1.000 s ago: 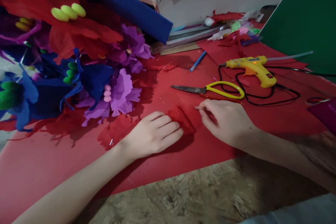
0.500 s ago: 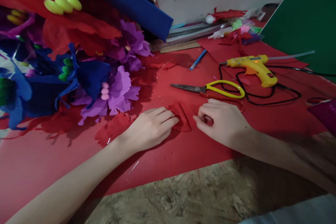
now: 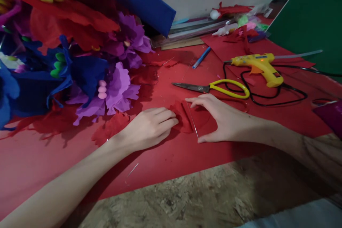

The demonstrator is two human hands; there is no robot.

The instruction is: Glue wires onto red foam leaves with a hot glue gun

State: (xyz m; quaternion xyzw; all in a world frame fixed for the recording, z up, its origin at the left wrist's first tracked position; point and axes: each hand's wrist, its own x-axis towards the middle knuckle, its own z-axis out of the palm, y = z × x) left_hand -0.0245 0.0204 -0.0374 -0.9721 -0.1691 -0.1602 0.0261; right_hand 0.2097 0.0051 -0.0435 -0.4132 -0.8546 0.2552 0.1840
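Observation:
A folded piece of red crepe-like material [image 3: 181, 117] lies on the red table top. My left hand [image 3: 151, 128] is closed at its left edge, with the fingers curled over it and the fingertips partly hidden. Beyond its right edge, the thumb and fingers of my right hand [image 3: 213, 119] are wide apart. A thin silvery wire [image 3: 193, 123] spans between those fingertips, held at its two ends beside the fold. Partly under my left wrist is a frilly red petal piece [image 3: 110, 128]. Another short thin wire [image 3: 133, 170] lies nearer the table's front edge.
Scissors [image 3: 229, 89] with a yellow handle lie just beyond my right hand. Behind them are a yellow glue gun [image 3: 258, 67] with a black cord and a blue pen [image 3: 201, 58]. Purple, blue and red handmade flowers [image 3: 119, 85] crowd the left side. A green board [image 3: 312, 25] leans at the right.
My right hand has opened from a pinch into a wide span, and the wire now shows between its fingertips. My left hand stays at the red piece. The view has shifted slightly.

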